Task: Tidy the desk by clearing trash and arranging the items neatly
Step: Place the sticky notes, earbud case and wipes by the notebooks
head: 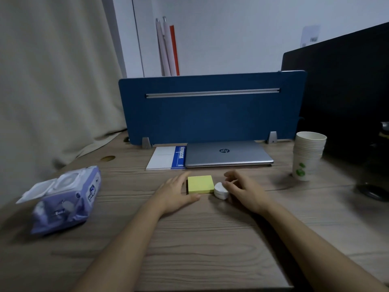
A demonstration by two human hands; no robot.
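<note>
A yellow sticky-note pad (200,184) lies flat on the wooden desk (200,239), in front of a closed grey laptop (228,153). My left hand (177,193) rests against the pad's left edge, fingers spread, thumb under its front edge. A small white rounded case (221,190) sits right beside the pad. My right hand (242,189) touches the case from the right with curled, parted fingers. Neither hand lifts anything. A white and blue notebook (166,158) lies left of the laptop.
A purple pack of wet wipes (67,199) with its lid flipped open lies at the left. A stack of paper cups (307,154) stands at the right, next to a dark monitor (347,91). A blue divider panel (210,108) closes the desk's back.
</note>
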